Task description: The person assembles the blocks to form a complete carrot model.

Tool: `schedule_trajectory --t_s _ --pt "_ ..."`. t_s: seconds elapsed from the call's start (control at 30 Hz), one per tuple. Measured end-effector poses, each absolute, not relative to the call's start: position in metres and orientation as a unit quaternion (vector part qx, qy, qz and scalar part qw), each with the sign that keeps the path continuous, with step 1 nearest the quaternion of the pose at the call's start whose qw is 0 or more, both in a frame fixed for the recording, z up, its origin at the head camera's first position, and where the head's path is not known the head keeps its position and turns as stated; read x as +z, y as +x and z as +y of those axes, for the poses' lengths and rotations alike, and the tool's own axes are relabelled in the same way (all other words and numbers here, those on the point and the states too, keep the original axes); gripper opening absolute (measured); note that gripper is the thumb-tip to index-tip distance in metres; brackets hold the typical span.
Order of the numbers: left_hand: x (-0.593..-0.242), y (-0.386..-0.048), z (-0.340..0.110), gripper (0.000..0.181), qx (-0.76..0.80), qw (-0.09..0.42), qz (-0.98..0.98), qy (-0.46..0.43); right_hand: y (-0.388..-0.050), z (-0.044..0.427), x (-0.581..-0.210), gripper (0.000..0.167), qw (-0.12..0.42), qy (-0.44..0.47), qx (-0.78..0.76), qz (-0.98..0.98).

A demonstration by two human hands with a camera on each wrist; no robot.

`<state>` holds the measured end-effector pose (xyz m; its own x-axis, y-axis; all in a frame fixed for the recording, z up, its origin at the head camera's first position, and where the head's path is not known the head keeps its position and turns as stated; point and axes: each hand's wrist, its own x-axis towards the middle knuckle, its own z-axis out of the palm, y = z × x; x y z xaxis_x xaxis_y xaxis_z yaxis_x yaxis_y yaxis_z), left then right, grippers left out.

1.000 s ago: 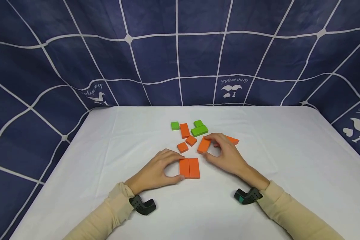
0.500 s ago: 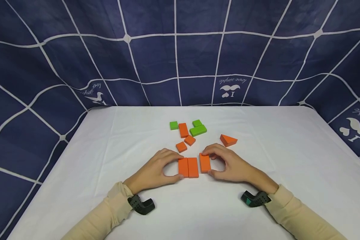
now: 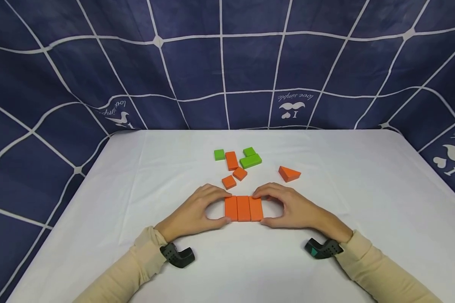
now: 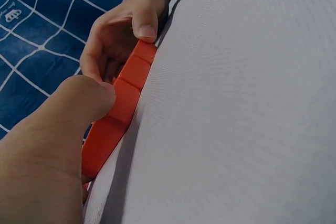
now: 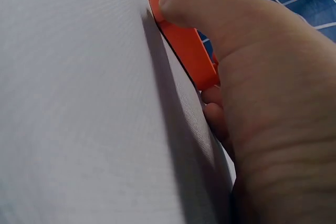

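Note:
Three orange rectangular blocks lie flat side by side in a row on the white table, touching along their long sides. My left hand [image 3: 199, 211] pinches the left block [image 3: 231, 208] between thumb and fingers at its near and far ends. The middle block [image 3: 244, 208] sits between the outer two. At the other end, my right hand [image 3: 292, 208] pinches the right block [image 3: 256, 209] the same way. In the left wrist view the row [image 4: 123, 100] runs away toward the other hand. The right wrist view shows my thumb on an orange block [image 5: 186, 51].
Beyond the row lie two small orange squares [image 3: 229, 182], an orange rectangle [image 3: 231, 160], a green square [image 3: 219, 155], another small green block [image 3: 249, 151] and a longer green block [image 3: 250, 160]. An orange triangular block [image 3: 289, 174] lies further right. A dark blue cloth [image 3: 250, 63] hangs behind the table.
My right hand has brought the third orange block toward me and left, from beside the triangular block, until it touches the other two. My left hand has stayed at the left block.

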<state>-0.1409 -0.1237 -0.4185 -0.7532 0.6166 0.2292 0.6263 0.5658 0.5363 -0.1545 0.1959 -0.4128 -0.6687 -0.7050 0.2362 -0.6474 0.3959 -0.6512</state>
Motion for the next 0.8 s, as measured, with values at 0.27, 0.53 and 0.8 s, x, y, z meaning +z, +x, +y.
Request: schedule_trajectory --t_s 0.27,0.53,0.8 --pt "-0.4168 -0.1413 -0.1228 0.059 -0.303 0.002 -0.889 -0.344 -0.1558 0.1957 -0.414 0.054 0.03 -0.395 -0.362 0.844" --pt "-0.4176 -0.1425 -0.1222 0.059 -0.311 0.009 -0.896 -0.318 -0.1552 0.1934 -0.4108 0.057 0.023 -0.374 -0.348 0.86" --pt "-0.418 -0.1411 -0.1221 0.059 -0.321 0.025 -0.893 -0.315 -0.1571 0.1947 -0.4129 0.057 0.018 -0.377 -0.352 0.856"
